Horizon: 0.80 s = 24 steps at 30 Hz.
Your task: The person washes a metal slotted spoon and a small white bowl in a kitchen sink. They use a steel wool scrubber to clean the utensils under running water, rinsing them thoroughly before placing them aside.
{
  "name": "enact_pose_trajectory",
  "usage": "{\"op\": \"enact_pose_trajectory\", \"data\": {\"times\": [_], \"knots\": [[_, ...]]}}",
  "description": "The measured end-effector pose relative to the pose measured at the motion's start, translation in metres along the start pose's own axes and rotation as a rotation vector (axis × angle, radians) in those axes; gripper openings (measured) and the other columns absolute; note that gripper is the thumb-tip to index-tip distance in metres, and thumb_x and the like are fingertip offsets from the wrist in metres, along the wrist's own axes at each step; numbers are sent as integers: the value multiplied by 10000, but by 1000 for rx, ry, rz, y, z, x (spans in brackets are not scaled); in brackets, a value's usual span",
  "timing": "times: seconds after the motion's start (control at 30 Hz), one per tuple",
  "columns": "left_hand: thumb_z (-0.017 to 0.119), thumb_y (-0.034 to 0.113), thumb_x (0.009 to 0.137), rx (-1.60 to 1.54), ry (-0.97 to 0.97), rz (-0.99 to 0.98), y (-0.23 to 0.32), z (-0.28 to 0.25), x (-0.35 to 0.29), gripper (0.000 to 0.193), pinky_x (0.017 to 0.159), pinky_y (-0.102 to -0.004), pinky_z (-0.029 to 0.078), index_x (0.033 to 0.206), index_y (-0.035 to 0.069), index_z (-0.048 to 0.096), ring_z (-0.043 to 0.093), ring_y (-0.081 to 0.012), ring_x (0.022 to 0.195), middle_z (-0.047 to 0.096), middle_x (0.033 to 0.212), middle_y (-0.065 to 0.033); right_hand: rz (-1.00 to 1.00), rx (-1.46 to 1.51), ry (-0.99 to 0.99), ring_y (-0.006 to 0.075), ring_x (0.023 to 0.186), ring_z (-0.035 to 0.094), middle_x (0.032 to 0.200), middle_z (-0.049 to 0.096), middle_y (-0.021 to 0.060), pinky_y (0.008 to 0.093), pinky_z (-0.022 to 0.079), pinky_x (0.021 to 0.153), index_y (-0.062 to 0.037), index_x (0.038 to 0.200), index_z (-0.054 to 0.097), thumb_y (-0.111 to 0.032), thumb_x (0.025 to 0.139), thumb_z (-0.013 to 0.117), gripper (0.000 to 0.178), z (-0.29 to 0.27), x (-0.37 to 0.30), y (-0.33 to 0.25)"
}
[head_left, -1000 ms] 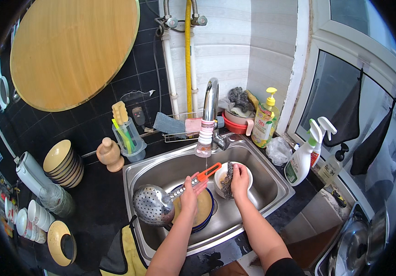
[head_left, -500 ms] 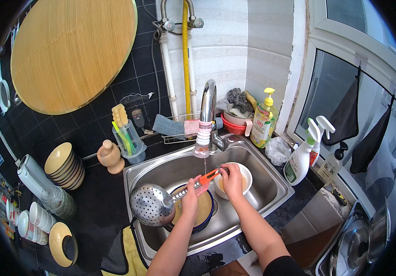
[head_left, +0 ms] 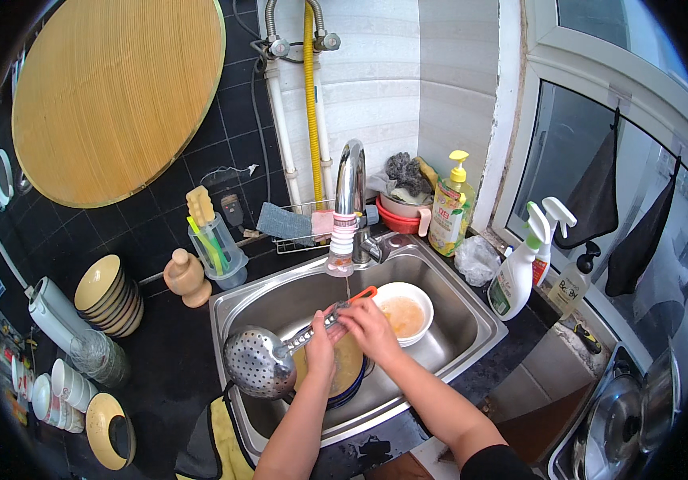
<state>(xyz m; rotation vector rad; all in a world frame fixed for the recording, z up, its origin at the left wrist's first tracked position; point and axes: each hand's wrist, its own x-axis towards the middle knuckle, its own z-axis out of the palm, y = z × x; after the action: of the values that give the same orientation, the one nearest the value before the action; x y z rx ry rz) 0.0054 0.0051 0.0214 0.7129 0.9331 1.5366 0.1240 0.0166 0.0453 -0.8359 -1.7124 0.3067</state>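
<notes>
Over the sink [head_left: 460, 356], my left hand [head_left: 322, 344] is closed round the metal handle of a skimmer [head_left: 260, 362]. Its round perforated bowl hangs to the left, and its orange handle end [head_left: 366, 294] points to the right. My right hand [head_left: 370, 326] has its fingers closed on the handle just above my left hand. A small dark patch shows by those fingers, too small to make out. Thin water runs from the faucet [head_left: 350, 184] onto the handle. Under my hands stands a blue-rimmed vessel [head_left: 358, 390], partly hidden. A white bowl [head_left: 426, 302] with cloudy, orange-tinged liquid sits behind my right hand.
Left of the sink are a wooden pestle-like piece [head_left: 187, 278], a utensil holder [head_left: 224, 254], stacked bowls [head_left: 112, 296] and a yellow cloth [head_left: 228, 440]. To the right stand a yellow pump bottle [head_left: 450, 204], spray bottles [head_left: 512, 276] and a plastic bag [head_left: 476, 260].
My right hand has slid down and left along the skimmer's handle, from its orange end toward my left hand. The white bowl now shows more fully. The view has shifted slightly.
</notes>
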Motion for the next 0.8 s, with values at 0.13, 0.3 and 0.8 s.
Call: {"op": "enact_pose_trajectory", "data": {"times": [0.13,0.3,0.8], "knots": [[286,351,983,17,-29,-25,16,9,-6,493,845,-328,510,1195,-49,482,645,-304,936,611,1047,-244,285,-127,185,277,847,559,903,548,115,361,465,757,-58,921,657,-55,828,606,106,-7,4,43],[314,369,967,-117,-8,-107,20,6,-4,502,837,-348,514,1190,-52,472,645,-316,934,611,1006,-282,215,-70,167,229,1049,514,1047,555,98,344,403,926,-89,1231,492,-141,845,639,416,-4,1,36],[518,176,918,52,-273,78,14,0,-3,341,958,-392,439,1192,-28,517,542,-264,1119,540,1228,-181,1195,963,279,156,608,580,745,591,59,335,488,499,-15,996,545,-186,734,776,389,-19,3,54]]}}
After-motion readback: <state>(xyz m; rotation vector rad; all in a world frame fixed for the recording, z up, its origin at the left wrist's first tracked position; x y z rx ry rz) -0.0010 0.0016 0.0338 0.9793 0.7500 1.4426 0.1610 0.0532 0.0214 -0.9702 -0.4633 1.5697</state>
